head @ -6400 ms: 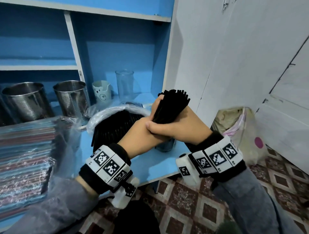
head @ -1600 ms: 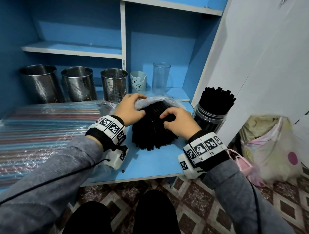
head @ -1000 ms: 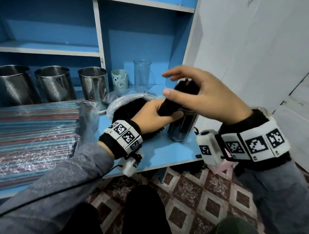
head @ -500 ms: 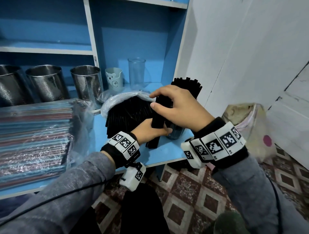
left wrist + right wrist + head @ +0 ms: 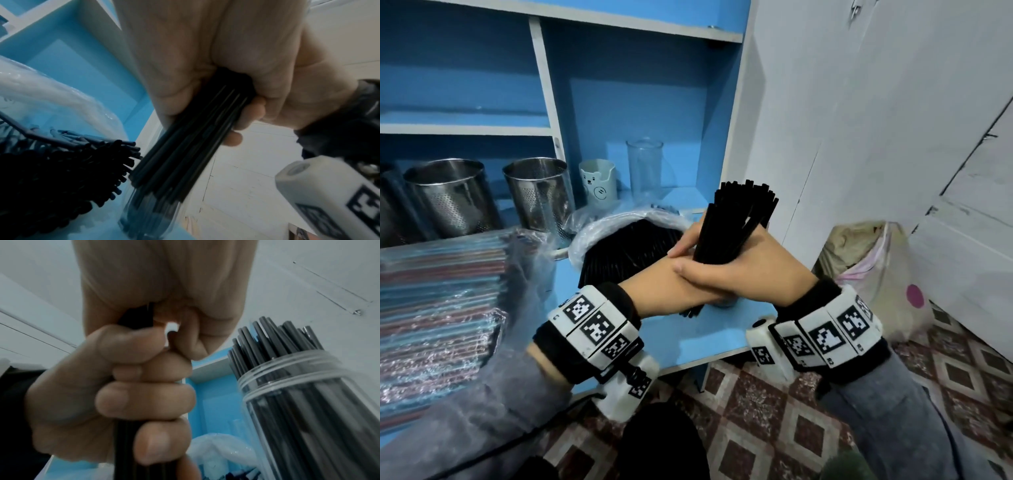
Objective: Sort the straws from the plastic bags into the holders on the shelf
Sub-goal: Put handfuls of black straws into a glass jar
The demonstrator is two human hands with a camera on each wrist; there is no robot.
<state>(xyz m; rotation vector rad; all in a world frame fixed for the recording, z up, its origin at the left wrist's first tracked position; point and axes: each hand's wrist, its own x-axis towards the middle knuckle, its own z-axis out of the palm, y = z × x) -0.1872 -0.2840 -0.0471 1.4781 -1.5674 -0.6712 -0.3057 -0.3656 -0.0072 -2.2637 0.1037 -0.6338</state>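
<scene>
Both hands wrap one bundle of black straws [image 5: 732, 226], left hand [image 5: 671, 284] low, right hand [image 5: 750, 270] over it, each grip closed round the bundle; just behind stands a clear jar [image 5: 308, 402] of straws, then the open straw bag [image 5: 619, 233] on the blue shelf [image 5: 709, 339]

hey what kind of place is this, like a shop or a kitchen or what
Probably a storeroom or back room of a drinks shop, though that's a guess: a blue shelf unit holds steel holders and bulk bags of straws, with patterned floor tiles below.
</scene>
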